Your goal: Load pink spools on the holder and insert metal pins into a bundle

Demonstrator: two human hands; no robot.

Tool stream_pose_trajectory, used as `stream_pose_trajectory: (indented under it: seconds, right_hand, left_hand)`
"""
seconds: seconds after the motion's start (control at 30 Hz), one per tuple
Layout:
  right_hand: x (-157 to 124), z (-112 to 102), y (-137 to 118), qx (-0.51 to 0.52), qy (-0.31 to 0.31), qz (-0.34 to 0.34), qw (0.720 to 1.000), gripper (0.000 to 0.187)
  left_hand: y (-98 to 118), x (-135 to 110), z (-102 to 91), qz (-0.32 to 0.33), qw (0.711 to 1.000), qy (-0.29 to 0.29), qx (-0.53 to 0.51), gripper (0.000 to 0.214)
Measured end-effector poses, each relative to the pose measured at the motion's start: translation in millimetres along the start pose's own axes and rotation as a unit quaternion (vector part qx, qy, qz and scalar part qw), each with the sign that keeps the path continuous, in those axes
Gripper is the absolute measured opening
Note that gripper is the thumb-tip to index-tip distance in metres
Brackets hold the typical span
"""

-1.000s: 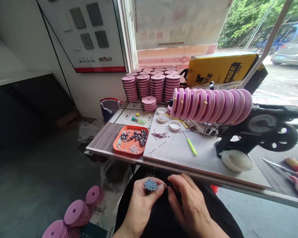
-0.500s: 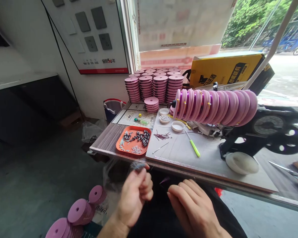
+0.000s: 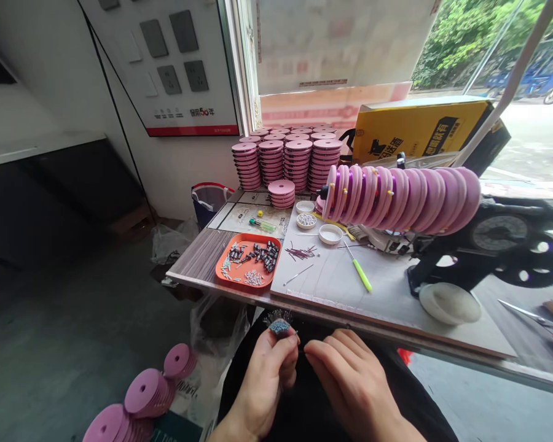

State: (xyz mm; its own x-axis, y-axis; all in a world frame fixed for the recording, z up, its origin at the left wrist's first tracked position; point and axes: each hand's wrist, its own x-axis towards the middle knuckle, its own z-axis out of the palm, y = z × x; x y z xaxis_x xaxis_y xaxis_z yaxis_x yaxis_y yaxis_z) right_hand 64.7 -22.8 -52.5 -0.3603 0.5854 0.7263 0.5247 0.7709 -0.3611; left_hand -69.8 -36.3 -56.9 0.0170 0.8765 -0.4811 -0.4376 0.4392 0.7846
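Observation:
My left hand (image 3: 265, 380) is closed around a small bundle of thin pins (image 3: 279, 323) with bluish tips, held upright over my dark lap below the table edge. Close beside it, my right hand (image 3: 350, 383) rests palm down with fingers curled toward the bundle; nothing shows in it. On the table ahead, an orange tray (image 3: 247, 260) holds small dark and silver parts, and loose purple pins (image 3: 299, 252) lie on the grey mat.
A row of pink discs (image 3: 400, 197) hangs on a rod above a black machine (image 3: 498, 245). Stacks of pink discs (image 3: 286, 161) stand at the back, more pink discs (image 3: 138, 399) lie on the floor at left. A green-handled tool (image 3: 360, 274), small white dishes and a yellow box (image 3: 415, 129) are there too.
My left hand swung out to the left with the bundle half a second ago, then came back toward my right hand with the bundle upright. The camera tilted slightly.

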Motion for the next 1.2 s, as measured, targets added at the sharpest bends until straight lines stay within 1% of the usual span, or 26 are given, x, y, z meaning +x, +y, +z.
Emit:
stream_pose_trajectory:
  seconds: [0.1, 0.23, 0.3, 0.4, 0.47, 0.6, 0.73, 0.83, 0.9, 0.97, 1.0, 1.07, 1.13, 1.17, 1.2]
  right_hand:
    - [-0.7, 2.0, 0.8, -0.002, -0.012, 0.005, 1.0, 0.022]
    - [0.0, 2.1, 0.8, 0.002, -0.017, 0.009, 1.0, 0.021]
    - [0.8, 1.4, 0.6, 0.005, -0.018, 0.01, 1.0, 0.021]
    - [1.5, 0.0, 0.7, 0.0, -0.011, 0.016, 1.0, 0.02]
    - [1.4, -1.0, 1.0, -0.009, -0.001, 0.03, 0.999, 0.019]
    - [-0.4, -2.1, 2.1, -0.026, 0.016, 0.075, 0.997, 0.017]
    - [-2.3, -1.9, 2.4, -0.037, 0.021, 0.084, 0.996, 0.017]
    - [-3.4, -2.8, 2.1, -0.041, 0.02, 0.08, 0.996, 0.018]
    - [-3.8, -3.9, 2.0, -0.036, 0.017, 0.076, 0.996, 0.017]
    - [-3.6, -4.6, 2.4, -0.026, 0.016, 0.071, 0.997, 0.012]
    - [-3.3, -4.7, 2.6, -0.026, 0.016, 0.066, 0.997, 0.013]
    - [-2.2, -4.2, 2.9, -0.035, 0.008, 0.037, 0.999, 0.016]
    - [-0.5, -3.5, 2.4, -0.045, -0.015, -0.01, 0.999, 0.013]
    - [0.4, -3.3, 1.7, -0.046, -0.025, -0.032, 0.998, 0.019]
    - [1.3, -3.4, 0.7, -0.044, -0.032, -0.049, 0.997, 0.025]
  left_hand:
    - [-1.4, 0.0, -0.8, 0.034, 0.999, -0.008, 0.035, 0.022]
    - [-1.4, 0.3, -2.3, 0.105, 0.988, 0.003, 0.114, 0.027]
    - [-1.8, 0.8, -3.5, 0.127, 0.983, 0.006, 0.135, 0.028]
    - [-2.0, 0.6, -5.0, 0.154, 0.976, 0.012, 0.156, 0.024]
    - [-0.8, -1.0, -5.4, 0.179, 0.967, 0.016, 0.178, 0.02]
    - [3.7, -5.4, -5.2, 0.234, 0.94, 0.028, 0.246, 0.018]
    - [6.3, -6.3, -4.3, 0.254, 0.925, 0.035, 0.28, 0.017]
    - [7.3, -6.6, -3.7, 0.254, 0.92, 0.041, 0.295, 0.015]
    - [7.1, -7.5, -3.8, 0.249, 0.921, 0.033, 0.299, 0.013]
    - [6.5, -8.4, -4.2, 0.234, 0.928, 0.016, 0.289, 0.011]
    - [6.5, -8.7, -4.1, 0.223, 0.935, 0.009, 0.276, 0.011]
    - [8.5, -9.1, -2.7, 0.208, 0.954, -0.001, 0.215, 0.012]
    - [15.4, -9.3, 0.2, 0.184, 0.978, -0.018, 0.092, 0.017]
    - [21.1, -9.4, 1.7, 0.156, 0.987, -0.033, 0.014, 0.02]
    - [28.2, -9.4, 2.6, 0.121, 0.989, -0.049, -0.067, 0.022]
